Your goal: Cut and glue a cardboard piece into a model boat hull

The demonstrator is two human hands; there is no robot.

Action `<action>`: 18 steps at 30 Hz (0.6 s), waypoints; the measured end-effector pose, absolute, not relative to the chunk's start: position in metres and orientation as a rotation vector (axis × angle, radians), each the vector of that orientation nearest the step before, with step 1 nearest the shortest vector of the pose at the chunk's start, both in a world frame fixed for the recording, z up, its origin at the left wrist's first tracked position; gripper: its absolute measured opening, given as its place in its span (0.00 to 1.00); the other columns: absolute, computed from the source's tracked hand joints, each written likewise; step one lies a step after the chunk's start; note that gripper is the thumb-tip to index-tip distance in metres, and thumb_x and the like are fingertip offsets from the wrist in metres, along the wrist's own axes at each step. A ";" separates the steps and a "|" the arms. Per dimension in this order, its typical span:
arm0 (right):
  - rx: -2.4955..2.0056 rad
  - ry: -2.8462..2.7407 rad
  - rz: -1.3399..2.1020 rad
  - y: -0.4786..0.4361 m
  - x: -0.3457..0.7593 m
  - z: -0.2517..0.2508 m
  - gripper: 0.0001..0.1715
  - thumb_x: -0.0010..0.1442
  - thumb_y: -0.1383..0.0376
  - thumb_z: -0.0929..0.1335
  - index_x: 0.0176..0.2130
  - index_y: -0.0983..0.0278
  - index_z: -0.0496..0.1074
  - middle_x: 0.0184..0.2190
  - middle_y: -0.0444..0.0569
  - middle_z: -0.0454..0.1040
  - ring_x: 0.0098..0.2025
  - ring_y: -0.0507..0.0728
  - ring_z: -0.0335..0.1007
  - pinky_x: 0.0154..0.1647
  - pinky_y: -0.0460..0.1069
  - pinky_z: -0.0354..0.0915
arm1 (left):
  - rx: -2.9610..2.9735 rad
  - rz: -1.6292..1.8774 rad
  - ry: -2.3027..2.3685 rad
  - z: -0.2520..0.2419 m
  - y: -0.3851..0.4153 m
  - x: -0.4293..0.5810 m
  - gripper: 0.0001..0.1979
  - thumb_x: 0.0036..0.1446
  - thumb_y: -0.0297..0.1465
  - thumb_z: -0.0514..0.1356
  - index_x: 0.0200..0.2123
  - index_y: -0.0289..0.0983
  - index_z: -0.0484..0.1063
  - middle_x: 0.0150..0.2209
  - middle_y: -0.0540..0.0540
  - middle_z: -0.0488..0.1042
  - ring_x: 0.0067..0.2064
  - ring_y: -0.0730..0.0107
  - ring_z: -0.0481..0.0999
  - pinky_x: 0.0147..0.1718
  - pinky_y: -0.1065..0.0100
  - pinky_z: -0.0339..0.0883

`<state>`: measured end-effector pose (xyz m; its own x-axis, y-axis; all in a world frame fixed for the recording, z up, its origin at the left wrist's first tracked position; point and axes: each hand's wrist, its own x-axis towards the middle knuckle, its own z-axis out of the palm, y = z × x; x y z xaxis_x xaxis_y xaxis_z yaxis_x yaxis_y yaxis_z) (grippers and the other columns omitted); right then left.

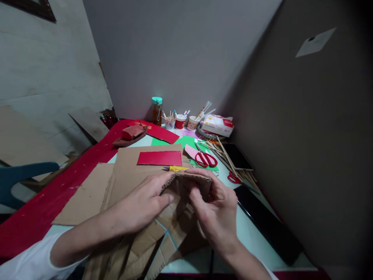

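In front of me a bent piece of brown cardboard [182, 204] is held between my two hands, its corrugated edge facing up. My left hand [150, 198] grips its left side, thumb on the near face and fingers behind. On the other side my right hand [218, 206] pinches the upper right part, with the thumb inside the fold. Blue lines cross the lower part of the cardboard. Just beyond it lies a yellow tool [178, 168] with a dark pointed tip, partly hidden. A red card strip [159, 158] rests on a flat cardboard sheet [124, 173].
Red-handled scissors [206, 159] lie on pink and green paper. Wooden sticks, a phone [237, 156] and a long black object [268, 223] are at right. Cups [180, 122], a bottle [157, 111] and a tissue pack [218, 125] stand at the back. A red model boat [131, 135] sits far left.
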<state>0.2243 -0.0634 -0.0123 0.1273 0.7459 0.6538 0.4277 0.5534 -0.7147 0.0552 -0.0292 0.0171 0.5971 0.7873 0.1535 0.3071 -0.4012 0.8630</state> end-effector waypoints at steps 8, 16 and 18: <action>-1.174 -1.666 0.654 -0.057 0.241 -0.011 0.22 0.59 0.64 0.70 0.53 0.63 0.72 0.42 0.51 0.81 0.36 0.57 0.79 0.36 0.50 0.75 | 1.855 0.469 0.919 0.011 -0.013 0.043 0.28 0.49 0.27 0.55 0.56 0.36 0.72 0.58 0.40 0.75 0.57 0.49 0.74 0.60 0.45 0.63; -1.167 -1.942 0.805 -0.056 0.252 0.011 0.20 0.58 0.71 0.70 0.51 0.62 0.72 0.44 0.50 0.81 0.45 0.60 0.79 0.46 0.53 0.74 | 2.142 0.316 0.918 0.018 -0.018 0.042 0.28 0.52 0.26 0.53 0.58 0.37 0.70 0.60 0.40 0.74 0.62 0.48 0.70 0.61 0.47 0.63; -1.212 -2.079 0.666 -0.060 0.249 0.012 0.17 0.57 0.74 0.67 0.46 0.61 0.75 0.36 0.47 0.81 0.36 0.58 0.79 0.37 0.51 0.72 | 2.227 0.329 0.930 0.016 -0.022 0.040 0.28 0.53 0.25 0.52 0.58 0.39 0.71 0.58 0.42 0.76 0.60 0.50 0.73 0.59 0.50 0.67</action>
<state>0.2488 -0.0598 0.0116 -0.3752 0.8874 0.2678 0.5666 0.4483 -0.6914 0.0402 -0.0215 0.0157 0.7109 0.7026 -0.0303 0.5273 -0.5041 0.6840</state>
